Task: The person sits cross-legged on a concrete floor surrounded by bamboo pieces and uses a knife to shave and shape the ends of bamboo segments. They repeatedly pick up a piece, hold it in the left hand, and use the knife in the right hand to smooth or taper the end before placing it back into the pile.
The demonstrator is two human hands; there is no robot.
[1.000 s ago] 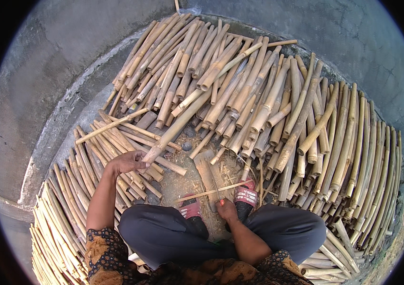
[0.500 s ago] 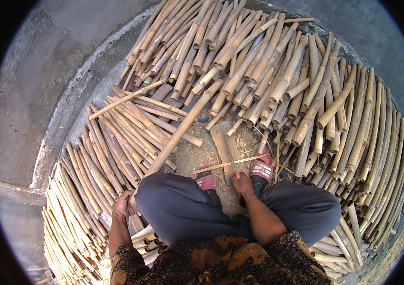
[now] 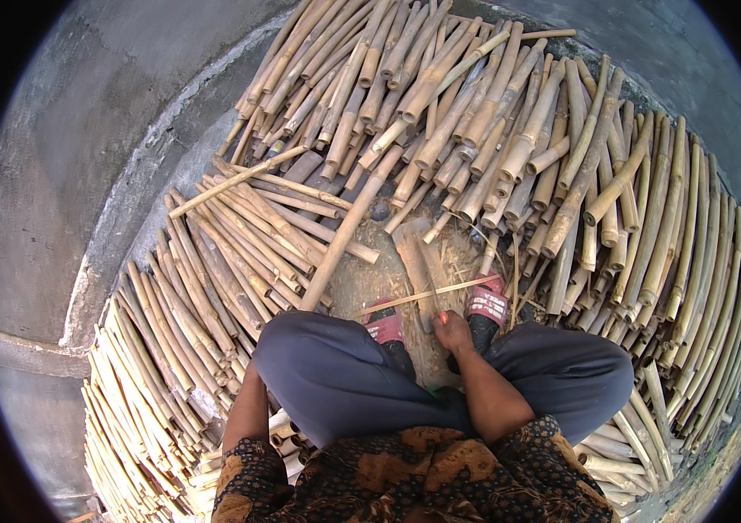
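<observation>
I squat in grey trousers among cut bamboo lengths. My right hand (image 3: 451, 329) rests low between my two red sandals (image 3: 486, 303), fingers curled at the near end of a flat wooden block (image 3: 412, 260). What it grips, if anything, is too small to tell. A thin bamboo strip (image 3: 414, 298) lies across the ground just beyond the hand, from sandal to sandal. My left forearm (image 3: 248, 410) reaches down on my left side, and its hand is hidden behind my left thigh (image 3: 327, 375), next to the bamboo pile (image 3: 170, 349) there.
Bamboo pieces are stacked in a ring around me: thick ones ahead (image 3: 440, 105) and to the right (image 3: 684, 244), thinner ones at left. One long pole (image 3: 349, 228) slants toward my feet. A curved concrete wall (image 3: 83, 157) rises at left. Bare dirt (image 3: 362, 279) shows around the block.
My left hand drew back from the bamboo in front of my left knee, down to my left side, and is now hidden behind the thigh. The right hand stayed between my feet.
</observation>
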